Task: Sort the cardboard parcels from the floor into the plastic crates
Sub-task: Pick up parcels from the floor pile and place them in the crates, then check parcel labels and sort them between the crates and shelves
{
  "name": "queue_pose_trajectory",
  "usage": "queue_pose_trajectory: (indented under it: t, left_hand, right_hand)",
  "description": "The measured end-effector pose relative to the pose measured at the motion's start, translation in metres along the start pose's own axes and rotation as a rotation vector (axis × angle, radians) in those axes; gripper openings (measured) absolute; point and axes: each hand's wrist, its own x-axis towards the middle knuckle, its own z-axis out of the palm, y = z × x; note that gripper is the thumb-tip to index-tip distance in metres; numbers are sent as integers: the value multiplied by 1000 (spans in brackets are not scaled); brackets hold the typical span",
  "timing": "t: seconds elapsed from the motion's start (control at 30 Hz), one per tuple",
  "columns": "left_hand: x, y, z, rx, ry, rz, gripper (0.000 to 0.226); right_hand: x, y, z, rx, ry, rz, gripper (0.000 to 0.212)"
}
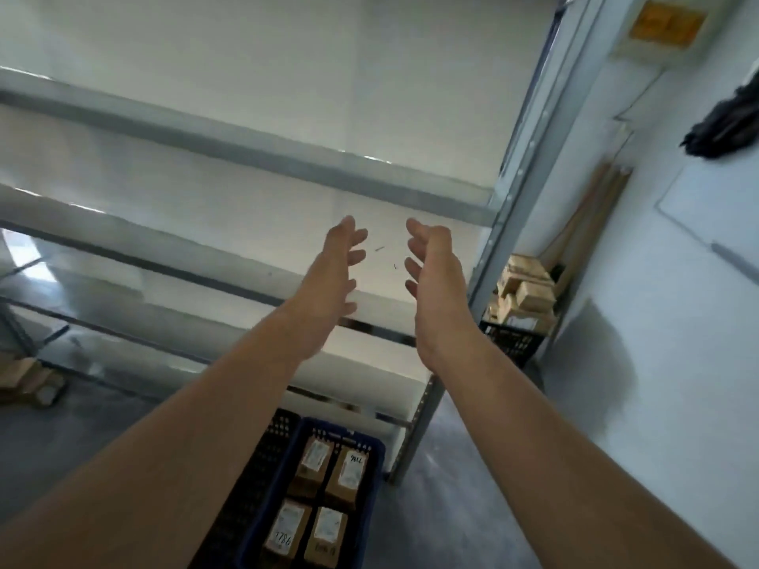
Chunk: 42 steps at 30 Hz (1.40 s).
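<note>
Both bare arms reach forward and up toward a grey metal shelving unit (521, 207). The left hand (334, 273) and the right hand (431, 264) are side by side but apart, palms facing each other across a clear gap, fingers spread and loosely straight, holding nothing and touching nothing. Behind them is a pale shelf board (246, 223) of the unit. Below the arms, on the grey floor (431, 507) at the near foot of the shelving, sits a blue plastic crate (271, 498) holding 4 cardboard parcels (312, 466) packed in 2 rows of 2. Each carries a white label, and 2 labels show handwritten digits. Touching the blue crate on its left is a black perforated plastic crate (250, 486); the left arm covers most of it, so what it holds cannot be told. Farther off to the right, past the shelving upright and against the white wall, a second black crate (513, 342) is heaped with more cardboard parcels (530, 297), which rise above its rim. At the far left, a blurred pile of cardboard parcels (28, 379) lies on the floor under the lowest shelf. Wooden sticks (587, 219) lean in the corner above the heaped crate. A yellow sign (667, 24) is high on the right wall, and a dark object (727, 125) shows at the right edge.
</note>
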Motion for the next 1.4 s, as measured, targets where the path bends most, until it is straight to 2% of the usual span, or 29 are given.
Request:
queue_pose_trajectory:
  t: [0.23,0.47,0.83,1.0,1.27,1.4]
  left_hand:
    - [-39,128,-64,36,137,235,62]
    - [-76,179,-187,122,284,319,61]
    - [-119,174,-417,109,568,262,56]
    - [-128,155,-503,79,702,190,60]
    - [-102,107,-611,30,851,116,60]
    - [-84,79,-662,8,952,44,59]
  right_hand:
    - [-33,-110,65,4,-109,-117,51]
    - [-63,-146,178,74,-247,-179,46]
    - [-112,-107,398,143,-534,-75,43]
    - [-124,-79,483,68,-664,-29,45]
    - [-88,-29,603,14,-824,15,41]
    - [-68,7,663,-1,-918,73,47]
